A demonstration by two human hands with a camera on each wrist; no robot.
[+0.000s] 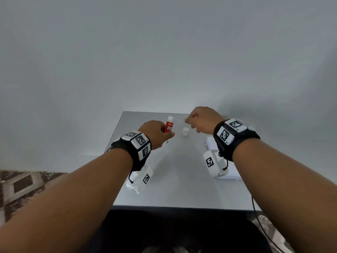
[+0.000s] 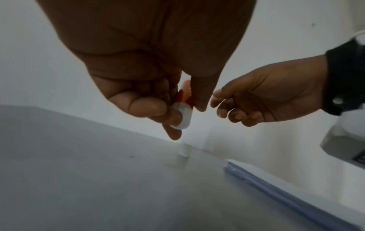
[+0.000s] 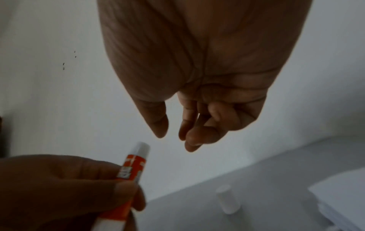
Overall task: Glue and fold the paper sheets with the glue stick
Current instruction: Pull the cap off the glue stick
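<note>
Currently left hand (image 1: 156,131) gripping glue stick (image 1: 168,126) upright over table (image 1: 175,179), cap (image 1: 185,131) off, standing on table between hands. Right hand (image 1: 202,121) hovering empty just beside stick tip, fingers loosely curled. Paper sheets (image 3: 343,201) stacked at table's right side, near right wrist. Risk: 1 careless sweep toward stack knocking cap rolling; exposed glue touching fingers, smearing sheets when picking 1 up.

The left hand (image 2: 138,87) grips the glue stick (image 2: 182,111) above the table (image 2: 79,179). The right hand (image 2: 262,100) hovers beside it, fingers loosely curled. Below stand a white cap (image 2: 184,150) and paper sheets (image 2: 286,184).
</note>
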